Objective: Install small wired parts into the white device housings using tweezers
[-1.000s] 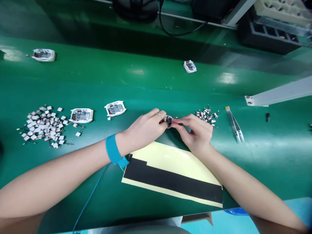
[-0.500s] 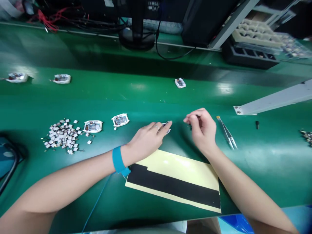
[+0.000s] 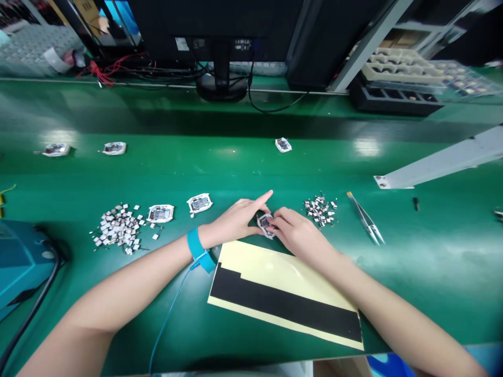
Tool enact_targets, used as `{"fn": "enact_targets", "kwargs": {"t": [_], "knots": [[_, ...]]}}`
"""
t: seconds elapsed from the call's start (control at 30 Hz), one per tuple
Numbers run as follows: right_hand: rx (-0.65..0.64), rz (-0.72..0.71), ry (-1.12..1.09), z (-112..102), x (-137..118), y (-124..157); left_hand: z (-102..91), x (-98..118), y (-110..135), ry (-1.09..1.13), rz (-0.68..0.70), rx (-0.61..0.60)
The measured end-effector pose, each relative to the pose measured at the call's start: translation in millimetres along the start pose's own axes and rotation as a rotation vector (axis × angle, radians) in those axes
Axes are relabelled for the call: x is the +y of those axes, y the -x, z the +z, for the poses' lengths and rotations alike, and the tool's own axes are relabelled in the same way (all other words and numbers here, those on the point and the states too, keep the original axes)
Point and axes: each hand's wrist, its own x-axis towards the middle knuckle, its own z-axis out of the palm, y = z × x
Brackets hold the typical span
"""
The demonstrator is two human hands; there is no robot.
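Observation:
A small white-framed circuit module [image 3: 265,224] lies between my two hands on the green bench. My left hand [image 3: 236,220], with a blue wrist strap behind it, grips the module's left side while its forefinger sticks out straight. My right hand [image 3: 295,232] is closed, its fingertips pressed on the module's right side. A small heap of tiny silver parts [image 3: 319,209] lies just right of my right hand. Just below my hands lies a yellow backing sheet with a black strip [image 3: 283,293].
Left of my hands lie two more white-framed modules [image 3: 199,203] [image 3: 160,213] and a larger heap of silver parts [image 3: 118,226]. Tweezers [image 3: 365,217] lie to the right. Further modules [image 3: 283,145] [image 3: 113,148] rest farther back. A monitor stand [image 3: 221,84] and trays [image 3: 396,89] line the rear.
My right hand, which had drawn away to the right, has come back onto the module. The view has tilted up, showing more of the back of the bench.

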Motion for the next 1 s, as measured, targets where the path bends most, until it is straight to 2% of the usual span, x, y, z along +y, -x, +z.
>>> {"fn": "enact_targets", "kwargs": {"t": [0.13, 0.3, 0.4, 0.5, 0.7, 0.83, 0.93, 1.0], "knots": [[0.031, -0.033, 0.068, -6.5, -6.0, -0.9, 4.1, 3.8, 1.3, 0.038, -0.043, 0.113], [0.062, -0.031, 0.104, -12.0, -8.1, -1.3, 7.0, 9.7, 7.2, 0.073, 0.000, 0.210], [0.079, -0.018, 0.076, -13.4, -7.2, -1.5, 5.5, 13.6, 11.4, 0.048, 0.068, 0.222], [0.127, -0.021, 0.054, -17.4, -5.7, -0.8, 3.7, 16.5, 13.5, 0.117, 0.109, 0.237], [0.290, -0.097, 0.043, -23.2, -3.8, -2.1, 4.9, 19.1, 14.0, 0.319, 0.095, 0.246], [0.365, -0.037, -0.076, -19.7, -5.7, -3.2, 7.3, 21.8, 15.3, 0.350, 0.093, 0.251], [0.358, 0.037, -0.150, -20.1, -7.8, -1.8, 9.9, 23.5, 17.2, 0.328, 0.085, 0.324], [0.353, 0.038, -0.135, -23.1, -9.1, -0.8, 11.9, 25.0, 18.7, 0.292, 0.089, 0.381]]}}
